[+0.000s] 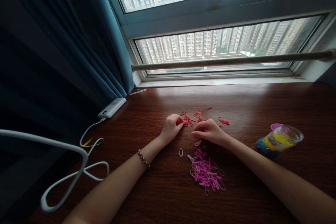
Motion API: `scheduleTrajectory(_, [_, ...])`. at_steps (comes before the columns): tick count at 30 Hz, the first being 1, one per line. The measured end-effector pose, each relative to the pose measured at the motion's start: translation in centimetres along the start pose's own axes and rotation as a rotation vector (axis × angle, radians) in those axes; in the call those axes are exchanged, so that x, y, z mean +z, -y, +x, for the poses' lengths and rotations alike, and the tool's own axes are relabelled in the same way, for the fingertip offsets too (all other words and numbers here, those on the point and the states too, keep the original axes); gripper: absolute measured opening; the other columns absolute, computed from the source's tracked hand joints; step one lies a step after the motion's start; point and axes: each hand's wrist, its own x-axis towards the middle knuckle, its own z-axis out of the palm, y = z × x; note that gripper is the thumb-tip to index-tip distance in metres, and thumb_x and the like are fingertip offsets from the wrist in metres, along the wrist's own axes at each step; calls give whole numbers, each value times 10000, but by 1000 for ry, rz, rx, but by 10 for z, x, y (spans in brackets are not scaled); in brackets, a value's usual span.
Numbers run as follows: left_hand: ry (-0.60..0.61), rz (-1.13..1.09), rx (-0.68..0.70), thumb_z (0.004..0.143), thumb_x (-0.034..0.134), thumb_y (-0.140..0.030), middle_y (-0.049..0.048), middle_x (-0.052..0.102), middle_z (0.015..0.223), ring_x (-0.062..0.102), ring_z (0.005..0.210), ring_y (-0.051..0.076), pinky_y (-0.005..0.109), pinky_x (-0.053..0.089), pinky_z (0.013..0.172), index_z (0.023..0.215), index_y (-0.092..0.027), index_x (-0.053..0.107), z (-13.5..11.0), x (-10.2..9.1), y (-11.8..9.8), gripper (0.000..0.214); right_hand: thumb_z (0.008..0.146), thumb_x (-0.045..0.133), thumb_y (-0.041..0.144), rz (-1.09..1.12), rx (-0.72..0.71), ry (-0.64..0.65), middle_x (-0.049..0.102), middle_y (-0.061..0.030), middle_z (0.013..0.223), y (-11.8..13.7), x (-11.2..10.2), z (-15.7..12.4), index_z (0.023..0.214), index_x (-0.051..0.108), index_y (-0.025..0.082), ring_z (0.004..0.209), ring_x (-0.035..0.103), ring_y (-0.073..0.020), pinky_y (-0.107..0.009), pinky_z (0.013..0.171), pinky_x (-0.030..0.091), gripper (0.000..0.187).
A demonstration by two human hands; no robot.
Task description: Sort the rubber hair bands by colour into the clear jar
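Note:
On the dark wooden table, red rubber bands lie in a loose scatter. My left hand, with a beaded bracelet on its wrist, is at their left edge, thumb and fingers pinched together. Something pink shows beside its fingertips; whether it is held cannot be made out. A little to the right, my right hand hovers low with fingers pressed together, and anything in them is hidden. Below it lies a heap of pink and purple rubber bands. One pale pink band rests apart, left of that heap.
A clear plastic jar with yellow, blue and pink contents stands tilted-looking at right, near my right forearm. A white power bank with a cable lies at left by the blue curtain. A barred window is behind the table.

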Motion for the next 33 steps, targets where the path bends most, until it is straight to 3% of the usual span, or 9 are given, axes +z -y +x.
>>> scheduleTrajectory(7, [-100,-148,-14,760,570,-211,18,614,800,579,760,149,268,462,712,846,-180,583,-2,-1,-3,92,740,576,372,30,-3,-320,647,-40,632,-17,-5,5,725,646,137,557,580,-135,-236,531,456,246])
scheduleTrajectory(11, [-101,-204,40,807,504,-185,36,595,871,573,801,141,259,457,738,958,-198,593,0,-3,-4,175,748,574,327,-25,-26,-423,665,-55,732,-23,-6,7,815,648,152,631,607,-154,-258,579,483,202])
scheduleTrajectory(14, [-40,-236,72,811,508,-218,41,594,858,573,801,143,256,460,733,907,-191,612,-1,-4,-6,144,749,580,295,-97,-94,-417,660,-68,849,-22,-4,6,916,636,164,688,613,-153,-265,611,495,220])
scheduleTrajectory(17, [32,-314,87,787,552,-254,31,612,830,586,772,137,263,470,746,973,-185,570,-4,-2,-10,199,763,575,258,-111,-174,-350,641,-67,920,-18,1,4,982,612,178,739,617,-145,-269,673,497,236])
scheduleTrajectory(24, [77,-436,158,746,604,-230,13,646,790,610,732,120,259,483,741,1028,-178,497,-10,1,-20,306,783,565,261,-251,-249,-352,646,-34,727,-13,8,1,781,666,188,660,577,-131,-242,619,449,125])
scheduleTrajectory(33, [35,-464,47,743,605,-255,44,644,889,621,817,141,298,501,802,1081,-180,487,-9,2,-18,365,730,595,336,74,-7,-439,671,-55,770,-18,5,4,805,658,163,701,611,-169,-286,673,486,199])
